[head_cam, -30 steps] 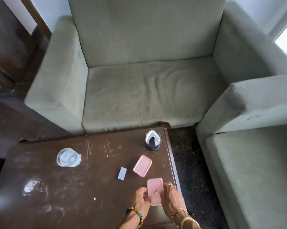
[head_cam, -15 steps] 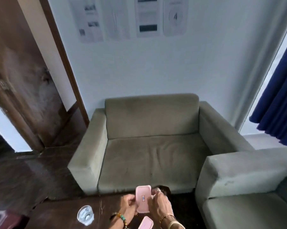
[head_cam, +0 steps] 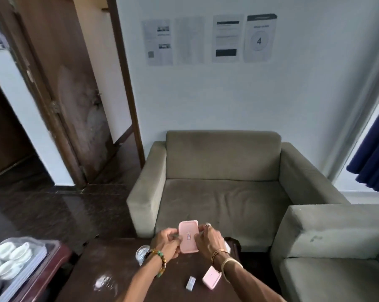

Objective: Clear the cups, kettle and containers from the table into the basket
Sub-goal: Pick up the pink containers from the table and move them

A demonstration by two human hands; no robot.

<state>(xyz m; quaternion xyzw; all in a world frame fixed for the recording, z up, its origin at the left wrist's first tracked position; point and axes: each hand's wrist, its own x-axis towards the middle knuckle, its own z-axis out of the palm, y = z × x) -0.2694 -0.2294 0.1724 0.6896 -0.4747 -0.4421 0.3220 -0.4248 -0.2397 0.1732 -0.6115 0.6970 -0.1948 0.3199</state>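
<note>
Pink container (head_cam: 188, 239) raised above the dark table (head_cam: 110, 264), clamped between left hand (head_cam: 167, 243) and right hand (head_cam: 208, 240).

Below on the table: second pink container (head_cam: 210, 280) near the right edge, small white block (head_cam: 190, 283) just left of it, clear glass (head_cam: 142, 254) partly hidden behind the left wrist. White cups (head_cam: 8, 257) on a tray at far left; grey sofa (head_cam: 223, 182) beyond the table's far edge.

On the wall ahead of me hang four printed sheets; only the rightmost sheet (head_cam: 260, 38) gives something legible, a large "4" inside a circle. The small label on the pink container (head_cam: 188, 239) between my fingers is too blurred to read.
</note>
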